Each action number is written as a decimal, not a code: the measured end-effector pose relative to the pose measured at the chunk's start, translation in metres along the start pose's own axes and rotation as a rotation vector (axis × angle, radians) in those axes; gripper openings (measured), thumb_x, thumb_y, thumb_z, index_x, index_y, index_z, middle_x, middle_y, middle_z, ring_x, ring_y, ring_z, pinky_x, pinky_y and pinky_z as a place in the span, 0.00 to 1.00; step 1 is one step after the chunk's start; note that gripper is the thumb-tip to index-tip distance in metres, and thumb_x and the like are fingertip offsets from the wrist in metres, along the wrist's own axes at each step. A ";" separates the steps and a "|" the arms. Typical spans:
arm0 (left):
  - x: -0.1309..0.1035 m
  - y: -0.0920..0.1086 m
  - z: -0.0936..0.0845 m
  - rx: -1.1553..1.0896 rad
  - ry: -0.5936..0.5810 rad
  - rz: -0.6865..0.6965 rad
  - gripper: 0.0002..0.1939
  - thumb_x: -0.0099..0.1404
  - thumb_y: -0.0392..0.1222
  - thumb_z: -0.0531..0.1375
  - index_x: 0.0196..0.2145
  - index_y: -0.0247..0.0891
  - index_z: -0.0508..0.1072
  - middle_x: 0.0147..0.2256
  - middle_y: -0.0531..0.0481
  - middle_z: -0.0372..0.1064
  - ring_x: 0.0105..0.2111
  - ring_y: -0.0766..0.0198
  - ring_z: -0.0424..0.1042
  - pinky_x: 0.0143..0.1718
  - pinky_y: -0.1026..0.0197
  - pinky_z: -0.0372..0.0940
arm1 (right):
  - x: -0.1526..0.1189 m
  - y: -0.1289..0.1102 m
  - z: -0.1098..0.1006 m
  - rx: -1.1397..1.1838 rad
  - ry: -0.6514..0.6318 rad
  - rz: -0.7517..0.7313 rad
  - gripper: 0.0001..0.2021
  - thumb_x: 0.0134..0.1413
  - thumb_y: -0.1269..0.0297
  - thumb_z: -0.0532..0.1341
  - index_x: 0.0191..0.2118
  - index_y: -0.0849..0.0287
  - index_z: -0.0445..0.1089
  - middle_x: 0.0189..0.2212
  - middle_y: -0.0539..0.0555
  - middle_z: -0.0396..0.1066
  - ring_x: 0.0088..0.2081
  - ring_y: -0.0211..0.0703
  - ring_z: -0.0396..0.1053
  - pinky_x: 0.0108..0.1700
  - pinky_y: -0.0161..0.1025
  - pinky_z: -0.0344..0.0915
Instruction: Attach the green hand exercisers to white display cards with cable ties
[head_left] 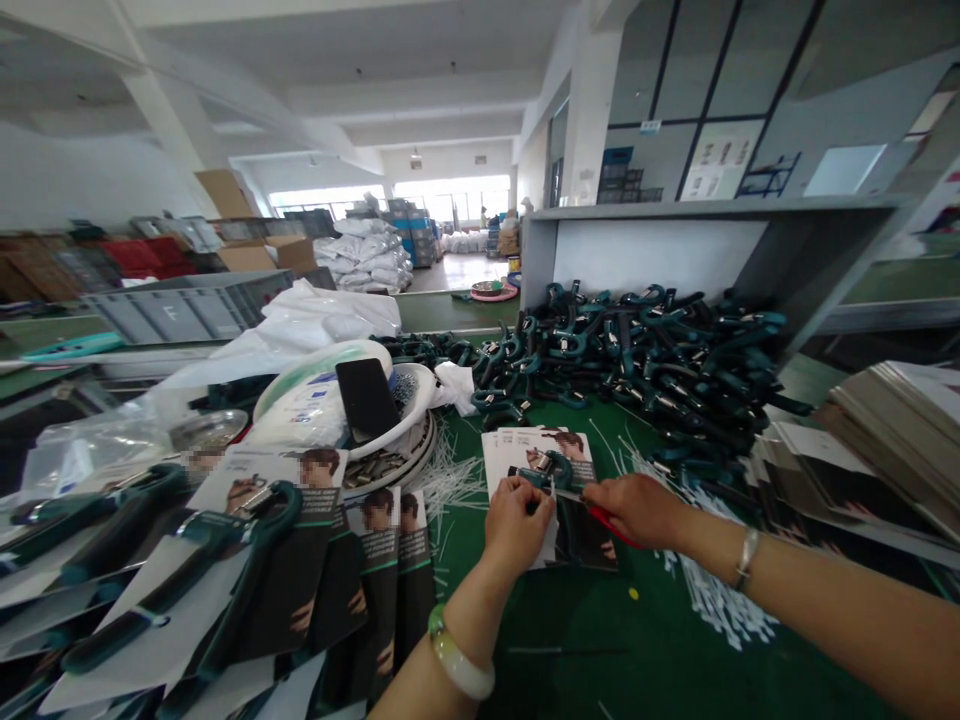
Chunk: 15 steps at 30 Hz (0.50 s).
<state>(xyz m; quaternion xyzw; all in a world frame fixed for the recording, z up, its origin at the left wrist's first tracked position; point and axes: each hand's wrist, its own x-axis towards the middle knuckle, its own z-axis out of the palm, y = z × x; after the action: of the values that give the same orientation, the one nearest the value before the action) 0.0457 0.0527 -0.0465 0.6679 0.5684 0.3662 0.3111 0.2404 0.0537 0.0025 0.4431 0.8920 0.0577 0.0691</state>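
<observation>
In the head view, the only one, work on one tool [556, 468] looks partway through: it lies on a printed card [581, 450] near the middle of the green tabletop [555, 680], a thin white tie [553, 486] standing up beside it. The left hand [517, 515] has its fingers bunched and closed down on the tool; whether they pinch the tie too, I cannot tell. The right hand [634, 505] is wrapped around a red-handled cutter [609, 524], its tip at the tie just beside the left fingertips; how far the blades are parted is too small to tell. What seems done lies toward the tabletop's near left corner: carded tools [191, 540] overlapping in a pile, the front one with a white tie across a handle. What seems left is plentiful: a heap of loose tools [637, 350] without cards along the back edge, against a grey shelf [712, 207], and a stack of cards [892, 425] at the right edge. Spare ties [720, 590] lie to the right of the hands, with more loose strands [457, 475] on the left, beside the basins [424, 400]. How many tools remain cannot be counted.
</observation>
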 end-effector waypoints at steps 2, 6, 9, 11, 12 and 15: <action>0.002 -0.005 -0.005 -0.049 0.082 -0.027 0.09 0.58 0.41 0.56 0.23 0.38 0.71 0.33 0.50 0.66 0.35 0.64 0.66 0.39 0.62 0.61 | -0.002 0.000 -0.008 0.084 -0.031 0.100 0.09 0.54 0.65 0.53 0.40 0.56 0.67 0.32 0.54 0.74 0.32 0.45 0.72 0.27 0.34 0.54; 0.006 -0.020 -0.029 -0.039 0.378 -0.181 0.13 0.59 0.44 0.56 0.41 0.37 0.68 0.41 0.45 0.64 0.34 0.63 0.65 0.40 0.58 0.62 | -0.007 0.002 -0.031 0.158 -0.133 0.181 0.19 0.44 0.46 0.61 0.40 0.51 0.69 0.31 0.53 0.74 0.32 0.50 0.71 0.26 0.35 0.53; 0.000 -0.022 -0.046 0.093 0.344 -0.200 0.23 0.57 0.47 0.58 0.49 0.37 0.64 0.47 0.41 0.62 0.40 0.58 0.66 0.44 0.55 0.60 | -0.004 -0.004 -0.047 0.230 -0.225 0.098 0.20 0.36 0.44 0.65 0.36 0.49 0.71 0.28 0.50 0.73 0.29 0.47 0.70 0.26 0.35 0.53; -0.008 -0.017 -0.050 0.187 0.180 -0.167 0.18 0.57 0.51 0.58 0.43 0.40 0.71 0.45 0.43 0.64 0.44 0.55 0.65 0.46 0.55 0.59 | 0.003 -0.011 -0.055 0.231 -0.247 0.056 0.19 0.34 0.45 0.66 0.34 0.49 0.72 0.27 0.49 0.73 0.29 0.45 0.69 0.26 0.34 0.53; -0.012 -0.013 -0.050 0.227 0.100 -0.153 0.16 0.56 0.53 0.57 0.38 0.41 0.73 0.43 0.45 0.66 0.45 0.54 0.65 0.46 0.55 0.59 | 0.008 -0.015 -0.057 0.218 -0.254 0.045 0.19 0.34 0.46 0.66 0.34 0.49 0.72 0.28 0.49 0.73 0.29 0.45 0.69 0.26 0.34 0.52; -0.020 -0.004 -0.047 0.295 -0.019 -0.160 0.15 0.55 0.56 0.58 0.29 0.44 0.76 0.40 0.47 0.69 0.44 0.54 0.66 0.44 0.56 0.59 | 0.021 -0.020 -0.061 0.199 -0.292 0.012 0.20 0.33 0.47 0.67 0.34 0.51 0.73 0.29 0.50 0.73 0.30 0.45 0.69 0.25 0.33 0.51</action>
<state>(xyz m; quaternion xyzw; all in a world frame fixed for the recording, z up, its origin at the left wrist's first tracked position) 0.0020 0.0330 -0.0269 0.6623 0.6644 0.2463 0.2433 0.2013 0.0553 0.0579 0.4565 0.8712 -0.0956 0.1533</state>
